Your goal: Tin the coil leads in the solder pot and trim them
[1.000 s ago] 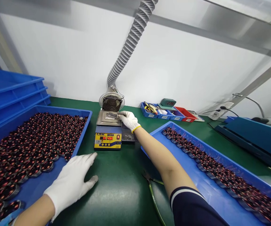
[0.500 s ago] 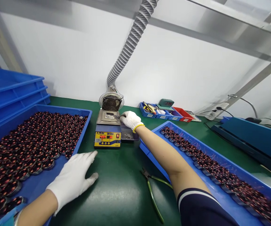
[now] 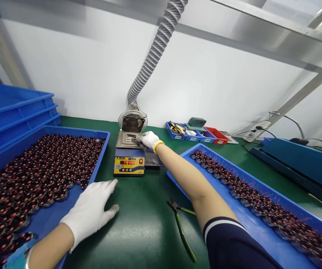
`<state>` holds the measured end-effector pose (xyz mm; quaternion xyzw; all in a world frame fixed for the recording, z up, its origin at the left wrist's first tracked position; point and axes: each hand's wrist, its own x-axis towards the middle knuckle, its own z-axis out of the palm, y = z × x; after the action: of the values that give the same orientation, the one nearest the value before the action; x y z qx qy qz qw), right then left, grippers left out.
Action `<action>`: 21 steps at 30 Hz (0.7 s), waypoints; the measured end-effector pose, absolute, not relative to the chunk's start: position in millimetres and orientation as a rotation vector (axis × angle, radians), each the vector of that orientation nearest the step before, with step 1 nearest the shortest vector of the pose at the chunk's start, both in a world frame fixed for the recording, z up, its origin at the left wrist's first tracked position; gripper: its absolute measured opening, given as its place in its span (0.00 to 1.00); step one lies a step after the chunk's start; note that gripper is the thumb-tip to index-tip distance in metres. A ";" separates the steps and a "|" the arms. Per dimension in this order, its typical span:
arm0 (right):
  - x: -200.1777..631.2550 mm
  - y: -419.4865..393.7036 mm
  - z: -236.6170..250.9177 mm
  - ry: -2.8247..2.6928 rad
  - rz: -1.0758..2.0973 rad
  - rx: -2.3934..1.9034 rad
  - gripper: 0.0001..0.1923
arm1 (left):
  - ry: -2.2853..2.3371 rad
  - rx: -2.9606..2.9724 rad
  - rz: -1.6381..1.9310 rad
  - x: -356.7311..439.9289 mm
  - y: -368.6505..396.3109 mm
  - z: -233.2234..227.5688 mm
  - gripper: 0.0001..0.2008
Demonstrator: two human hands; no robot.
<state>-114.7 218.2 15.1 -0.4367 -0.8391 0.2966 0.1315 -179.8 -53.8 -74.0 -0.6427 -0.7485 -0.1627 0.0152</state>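
My right hand (image 3: 149,140), in a white glove, reaches out to the solder pot (image 3: 129,155), a yellow and blue unit with a red display. Its fingers pinch a small metal scraper over the pot's square bath. My left hand (image 3: 92,209), also gloved, lies flat with fingers apart on the near right corner of the left blue tray (image 3: 103,149). That tray holds several dark red wound coils (image 3: 37,175). It holds nothing.
A right blue tray (image 3: 183,157) carries rows of coils. Green-handled cutters (image 3: 181,224) lie on the green mat between the trays. A fan with a ribbed exhaust hose (image 3: 152,56) stands behind the pot. Stacked blue trays (image 3: 12,112) sit far left, small parts bins (image 3: 197,134) at the back.
My right hand drew back slightly from the bath, then moved left over it again. The left hand stayed on the tray corner. The view shifted a little.
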 end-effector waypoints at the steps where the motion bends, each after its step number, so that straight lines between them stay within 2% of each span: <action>1: -115.7 217.6 15.5 -2.438 0.872 -1.262 0.10 | -2.332 -2.003 -0.500 -179.7 -53.8 -73.8 0.30; 9: -118.5 220.5 15.5 -2.467 0.857 -1.194 0.12 | -2.331 -2.000 -0.486 -177.5 -54.9 -70.8 0.29; 21: -93.5 238.2 14.2 -2.486 0.605 -1.256 0.13 | -2.316 -1.993 -0.502 -178.9 -54.4 -73.5 0.29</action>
<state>-93.5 238.2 14.2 -0.4360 -0.8630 0.2100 0.1453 -178.9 -54.4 -73.5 -0.6435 -0.7478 -0.1622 0.0226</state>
